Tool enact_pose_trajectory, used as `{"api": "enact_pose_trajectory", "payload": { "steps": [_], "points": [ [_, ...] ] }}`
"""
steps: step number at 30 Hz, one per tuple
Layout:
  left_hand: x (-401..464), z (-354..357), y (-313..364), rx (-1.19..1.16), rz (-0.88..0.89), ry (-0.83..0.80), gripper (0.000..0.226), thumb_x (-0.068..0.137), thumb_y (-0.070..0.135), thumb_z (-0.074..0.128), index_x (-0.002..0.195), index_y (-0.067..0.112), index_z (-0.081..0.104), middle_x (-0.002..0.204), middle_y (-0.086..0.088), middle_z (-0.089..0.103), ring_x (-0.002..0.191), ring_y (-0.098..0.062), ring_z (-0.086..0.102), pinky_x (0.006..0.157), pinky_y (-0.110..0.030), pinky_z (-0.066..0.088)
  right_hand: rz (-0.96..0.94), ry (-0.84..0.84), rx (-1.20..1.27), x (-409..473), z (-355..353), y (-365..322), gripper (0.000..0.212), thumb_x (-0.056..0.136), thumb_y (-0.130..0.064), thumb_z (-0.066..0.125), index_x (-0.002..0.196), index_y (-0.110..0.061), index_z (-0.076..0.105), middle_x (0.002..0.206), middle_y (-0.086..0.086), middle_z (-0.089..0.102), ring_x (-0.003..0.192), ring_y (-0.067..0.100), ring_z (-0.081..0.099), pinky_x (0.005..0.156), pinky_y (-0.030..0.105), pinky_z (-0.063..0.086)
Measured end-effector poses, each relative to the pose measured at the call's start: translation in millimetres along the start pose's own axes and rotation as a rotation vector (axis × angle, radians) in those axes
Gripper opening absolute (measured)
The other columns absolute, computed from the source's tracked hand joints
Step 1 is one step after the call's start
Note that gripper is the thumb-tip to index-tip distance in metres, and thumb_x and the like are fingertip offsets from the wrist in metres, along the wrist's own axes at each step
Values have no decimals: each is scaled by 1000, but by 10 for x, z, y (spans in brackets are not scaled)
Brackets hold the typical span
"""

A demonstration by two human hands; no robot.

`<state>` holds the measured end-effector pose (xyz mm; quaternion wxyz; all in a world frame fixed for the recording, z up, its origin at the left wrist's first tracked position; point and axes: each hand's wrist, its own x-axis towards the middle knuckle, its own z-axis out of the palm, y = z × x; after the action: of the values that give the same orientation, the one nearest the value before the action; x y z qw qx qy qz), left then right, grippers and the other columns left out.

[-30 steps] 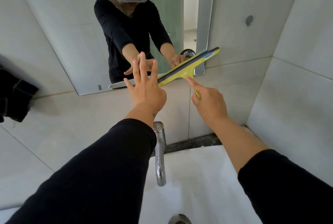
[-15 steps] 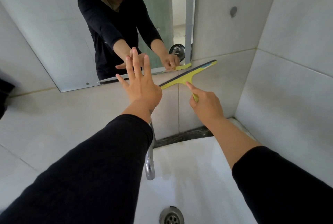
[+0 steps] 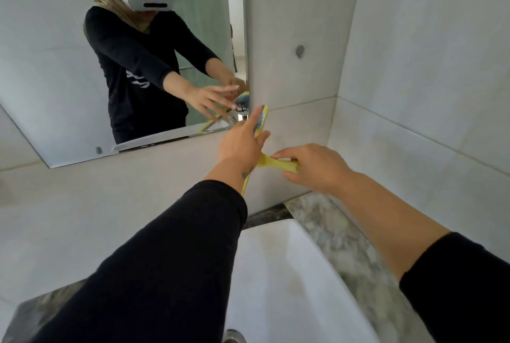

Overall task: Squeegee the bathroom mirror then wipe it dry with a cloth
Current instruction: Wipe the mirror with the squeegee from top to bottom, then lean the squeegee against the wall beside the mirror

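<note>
- Since half a second ago, the yellow plastic squeegee with a dark rubber blade (image 3: 265,161) has swung from lying across the tiled wall under the mirror to standing nearly upright by the mirror's lower right corner, and the view has shifted right.
- Right hand (image 3: 314,167) is loosely closed on the squeegee's handle, thumb above and fingers below, not a tight fist.
- Left hand (image 3: 241,144) is open with fingers extended; its fingertips lie against the upper end of the squeegee head and clasp nothing.
- Squeegee sits off the glass, against the white wall tile just below and right of the frameless rectangular wall mirror (image 3: 55,66), above the white ceramic basin (image 3: 289,273).
- Judged step: resetting the blade for another pass. Doing it well means laying the whole rubber edge flat on the glass, keeping even pressure, overlapping the previous strip, and letting drips fall toward the basin.
- No cloth is in view.
- A blue label patch at the squeegee's tip is too blurred to read; pale print on the reflected black top is illegible too.
</note>
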<state>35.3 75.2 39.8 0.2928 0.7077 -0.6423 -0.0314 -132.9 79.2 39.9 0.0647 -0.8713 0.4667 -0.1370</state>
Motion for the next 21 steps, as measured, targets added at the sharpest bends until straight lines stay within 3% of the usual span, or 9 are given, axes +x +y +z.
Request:
{"api": "enact_pose_trajectory", "payload": {
  "steps": [5, 9, 10, 13, 17, 19, 21],
  "points": [
    [58, -74, 129, 8, -37, -43, 61, 98, 25, 48, 148, 40, 17, 132, -11, 52, 113, -31, 54, 86, -41, 47, 40, -93, 36, -70, -275, 72, 48, 80, -41, 71, 125, -45, 55, 119, -10, 62, 110, 15, 58, 87, 30, 45],
    [50, -138, 88, 58, -97, -9, 60, 99, 24, 44, 149, 40, 15, 131, -12, 49, 111, -31, 54, 80, -39, 43, 210, -193, 379, -91, -479, 270, 42, 75, -33, 79, 115, -27, 66, 84, -3, 69, 68, 15, 66, 57, 17, 46],
    [39, -149, 69, 62, -110, 3, 60, 99, 24, 43, 149, 39, 14, 132, -13, 48, 112, -32, 53, 81, -40, 44, 265, -182, 474, -101, -525, 331, 37, 77, -28, 78, 112, -24, 66, 82, 1, 70, 65, 16, 66, 55, 18, 46],
    [-9, -183, 54, 65, -172, 26, 60, 100, 21, 40, 150, 36, 11, 138, -14, 44, 114, -32, 52, 78, -38, 43, 473, -84, 752, -150, -621, 507, 24, 82, -16, 74, 105, -16, 67, 86, 9, 69, 67, 23, 67, 61, 28, 55],
    [-75, -186, 103, 34, -224, 47, 61, 100, 18, 41, 151, 32, 9, 141, -15, 40, 114, -30, 53, 73, -34, 40, 677, 131, 1194, -174, -563, 553, 18, 84, -5, 69, 99, 3, 64, 84, 17, 60, 68, 24, 62, 56, 26, 59],
    [-87, -183, 135, 12, -237, 60, 62, 100, 18, 40, 151, 31, 8, 143, -16, 38, 114, -32, 53, 74, -35, 41, 784, 233, 1371, -118, -530, 494, 17, 83, -8, 71, 94, 2, 61, 78, 16, 58, 66, 23, 60, 50, 29, 59],
    [-76, -176, 181, -2, -250, 67, 63, 100, 18, 40, 152, 31, 7, 142, -16, 39, 110, -32, 55, 73, -36, 42, 847, 270, 1486, -32, -523, 394, 21, 83, -12, 72, 94, -2, 57, 75, 15, 55, 63, 24, 58, 59, 36, 57]
  ]
}}
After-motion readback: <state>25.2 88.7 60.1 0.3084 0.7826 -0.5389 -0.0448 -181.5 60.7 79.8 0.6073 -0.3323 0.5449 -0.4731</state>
